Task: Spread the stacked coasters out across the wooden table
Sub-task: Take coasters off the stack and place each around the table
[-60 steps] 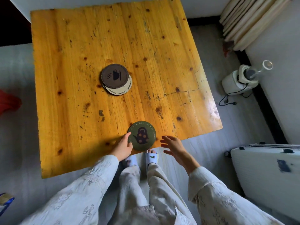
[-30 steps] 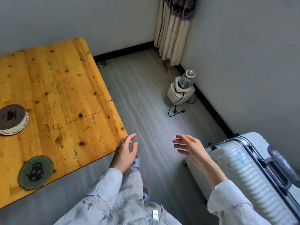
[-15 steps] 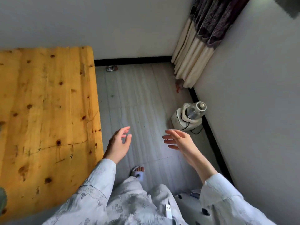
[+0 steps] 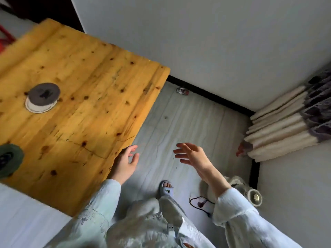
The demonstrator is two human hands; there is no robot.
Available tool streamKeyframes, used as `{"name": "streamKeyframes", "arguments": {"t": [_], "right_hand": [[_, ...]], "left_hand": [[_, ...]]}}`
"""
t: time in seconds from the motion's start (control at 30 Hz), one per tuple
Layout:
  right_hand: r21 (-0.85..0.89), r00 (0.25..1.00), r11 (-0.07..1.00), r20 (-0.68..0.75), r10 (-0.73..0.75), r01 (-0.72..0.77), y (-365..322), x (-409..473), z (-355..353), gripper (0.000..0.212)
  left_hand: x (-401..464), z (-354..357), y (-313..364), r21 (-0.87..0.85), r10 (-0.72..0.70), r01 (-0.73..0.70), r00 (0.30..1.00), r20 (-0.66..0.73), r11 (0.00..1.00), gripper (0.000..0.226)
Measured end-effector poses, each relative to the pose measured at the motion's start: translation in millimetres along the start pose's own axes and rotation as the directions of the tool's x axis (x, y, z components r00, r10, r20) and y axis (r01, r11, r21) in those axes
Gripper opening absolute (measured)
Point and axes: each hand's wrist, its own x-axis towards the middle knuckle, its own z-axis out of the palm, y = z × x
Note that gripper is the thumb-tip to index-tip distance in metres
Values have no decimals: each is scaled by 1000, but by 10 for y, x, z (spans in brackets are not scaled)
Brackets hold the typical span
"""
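With both hands empty and fingers loosely spread, we are gripping nothing at this moment. Our left hand (image 4: 125, 162) hangs just off the near right edge of the wooden table (image 4: 86, 97), about level with its rim; whether it touches the edge we cannot tell. Our right hand (image 4: 192, 156) is well clear of the table, out over the grey floor (image 4: 179, 122).

Change noted: two seconds ago we faced the table squarely, left fingers on the green coaster (image 4: 9, 161). We have since let it go and walked round toward the table's right side, so the view has swung.

Coasters: the green one lies alone near the table's front edge, partly cut off by the frame. The remaining stack (image 4: 42, 97), dark coaster on top of a white one, sits toward the table's middle, well apart from both hands.

Judgement: one coaster placed, stack still to spread. Next we likely reach back over the table for the top coaster.
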Motion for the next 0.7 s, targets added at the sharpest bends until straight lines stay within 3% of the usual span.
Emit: {"name": "streamKeyframes", "arguments": {"t": [0.2, 0.37, 0.57, 0.7], "right_hand": [[-246, 984, 969, 175, 30, 15, -357, 542, 134, 22], [-488, 947, 859, 321, 11, 156, -638, 1075, 693, 26], [-697, 834, 473, 520, -183, 538, -1090, 1782, 1621, 36], [-683, 697, 139, 704, -135, 717, -1304, 2304, 2170, 48]], "left_hand": [[-10, -83, -107, 36, -168, 177, 970, -177, 984, 35], [165, -418, -331, 37, -248, 266, 934, -259, 963, 41], [860, -857, -697, 164, -381, 424, 893, -240, 891, 58], [1396, -1154, -882, 261, -455, 497, 866, -206, 828, 78]]}}
